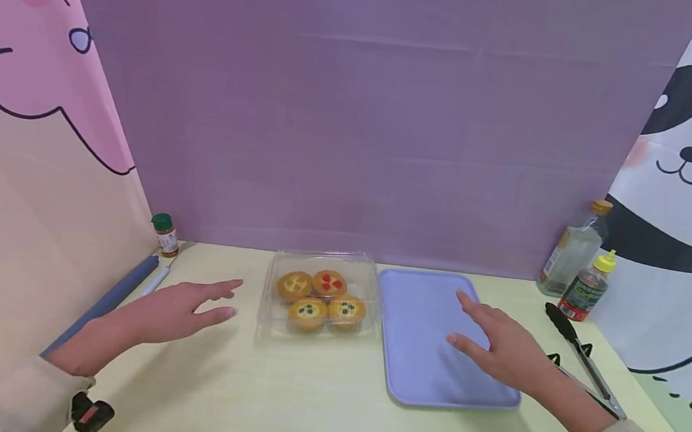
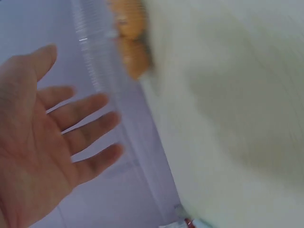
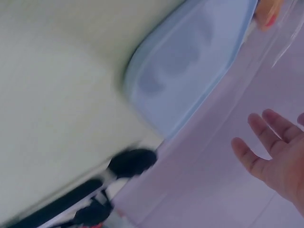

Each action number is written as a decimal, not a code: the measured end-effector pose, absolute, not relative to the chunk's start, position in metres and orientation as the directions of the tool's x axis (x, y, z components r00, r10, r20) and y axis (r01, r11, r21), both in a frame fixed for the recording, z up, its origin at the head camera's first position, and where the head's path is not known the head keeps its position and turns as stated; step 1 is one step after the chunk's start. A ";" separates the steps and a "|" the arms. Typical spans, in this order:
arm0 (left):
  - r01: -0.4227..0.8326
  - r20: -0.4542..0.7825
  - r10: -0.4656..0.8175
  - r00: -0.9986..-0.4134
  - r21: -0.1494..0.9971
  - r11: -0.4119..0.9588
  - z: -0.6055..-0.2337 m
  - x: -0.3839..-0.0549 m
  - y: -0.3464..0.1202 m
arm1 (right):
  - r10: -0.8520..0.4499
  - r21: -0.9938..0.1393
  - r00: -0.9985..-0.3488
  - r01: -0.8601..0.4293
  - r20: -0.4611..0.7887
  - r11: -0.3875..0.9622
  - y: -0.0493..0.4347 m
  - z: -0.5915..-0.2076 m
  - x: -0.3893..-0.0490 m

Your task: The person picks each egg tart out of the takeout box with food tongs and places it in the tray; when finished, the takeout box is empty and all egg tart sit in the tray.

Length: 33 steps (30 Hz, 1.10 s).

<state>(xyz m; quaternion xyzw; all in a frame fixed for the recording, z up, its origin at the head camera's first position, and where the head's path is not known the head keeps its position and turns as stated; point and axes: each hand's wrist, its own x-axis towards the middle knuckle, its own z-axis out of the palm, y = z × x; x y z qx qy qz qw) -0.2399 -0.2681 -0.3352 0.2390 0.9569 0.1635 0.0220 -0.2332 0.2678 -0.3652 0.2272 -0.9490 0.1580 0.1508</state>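
Note:
My left hand (image 1: 182,310) hovers over the left part of the table with its fingers spread, left of a clear plastic box (image 1: 371,279). Inside the box lie several round tarts (image 1: 308,313); one tart (image 1: 330,283) has red pieces on top, others show dark dots. Over the lilac tray (image 1: 412,377) hangs my right hand (image 1: 503,344), fingers extended and holding nothing. In the left wrist view the left hand (image 2: 52,128) has its palm showing and fingers apart. The right wrist view shows the right hand (image 3: 280,152) with loose, separated fingers.
Metal tongs (image 1: 593,368) with black tips lie right of the tray. Behind them stand a glass bottle (image 1: 571,254) and a yellow-capped bottle (image 1: 585,289). At the left edge are a green-lidded jar (image 1: 165,237), a thin white-handled tool (image 1: 156,281) and a long blue roll (image 1: 107,299).

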 end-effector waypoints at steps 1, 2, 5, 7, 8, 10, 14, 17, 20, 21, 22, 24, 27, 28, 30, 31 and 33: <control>0.421 -0.001 0.458 -0.889 0.394 0.817 -0.335 -0.242 -0.269 | -0.376 -0.242 -0.851 -0.478 0.367 0.845 0.262 -0.366 -0.232; 0.387 -0.036 0.452 -0.891 0.459 0.800 -0.335 -0.244 -0.271 | -0.371 -0.249 -0.846 -0.482 0.384 0.840 0.255 -0.367 -0.231; 0.298 -0.110 0.446 -0.888 0.601 0.742 -0.338 -0.250 -0.275 | -0.374 -0.261 -0.809 -0.521 0.453 0.812 0.233 -0.371 -0.229; 0.248 -0.148 0.446 -0.883 0.660 0.709 -0.343 -0.254 -0.279 | -0.386 -0.253 -0.775 -0.557 0.501 0.791 0.217 -0.375 -0.229; 0.219 -0.168 0.445 -0.880 0.688 0.692 -0.347 -0.257 -0.280 | -0.395 -0.250 -0.755 -0.579 0.524 0.776 0.210 -0.377 -0.230; 0.168 -0.204 0.453 -0.868 0.738 0.653 -0.355 -0.262 -0.280 | -0.409 -0.238 -0.716 -0.617 0.566 0.750 0.196 -0.381 -0.231; 0.061 -0.274 0.453 -0.848 0.799 0.598 -0.370 -0.269 -0.275 | -0.432 -0.193 -0.634 -0.679 0.641 0.709 0.171 -0.388 -0.235; 0.012 -0.294 0.458 -0.839 0.831 0.555 -0.379 -0.272 -0.270 | -0.434 -0.161 -0.584 -0.704 0.686 0.692 0.153 -0.393 -0.238; -0.040 -0.308 0.462 -0.832 0.863 0.504 -0.386 -0.275 -0.265 | -0.422 -0.153 -0.551 -0.719 0.720 0.678 0.138 -0.394 -0.242; -0.054 -0.313 0.466 -0.828 0.871 0.488 -0.388 -0.276 -0.264 | -0.414 -0.155 -0.544 -0.722 0.730 0.675 0.133 -0.394 -0.243; -0.067 -0.316 0.469 -0.825 0.878 0.473 -0.390 -0.278 -0.263 | -0.407 -0.156 -0.538 -0.723 0.738 0.673 0.128 -0.394 -0.244; -0.099 -0.327 0.470 -0.820 0.890 0.446 -0.393 -0.280 -0.260 | -0.398 -0.155 -0.533 -0.722 0.747 0.675 0.120 -0.394 -0.245; -0.125 -0.326 0.480 -0.814 0.906 0.404 -0.395 -0.284 -0.258 | -0.391 -0.163 -0.540 -0.716 0.745 0.679 0.107 -0.393 -0.246; -0.133 -0.326 0.483 -0.813 0.911 0.391 -0.395 -0.285 -0.258 | -0.391 -0.167 -0.545 -0.715 0.742 0.679 0.104 -0.393 -0.247; -0.141 -0.323 0.498 -0.805 0.919 0.369 -0.395 -0.287 -0.256 | -0.392 -0.185 -0.562 -0.713 0.729 0.677 0.097 -0.392 -0.247; -0.144 -0.321 0.508 -0.799 0.923 0.357 -0.395 -0.287 -0.256 | -0.393 -0.196 -0.574 -0.710 0.718 0.677 0.094 -0.392 -0.247; -0.155 -0.322 0.525 -0.788 0.929 0.336 -0.395 -0.288 -0.254 | -0.394 -0.212 -0.593 -0.703 0.702 0.679 0.089 -0.392 -0.247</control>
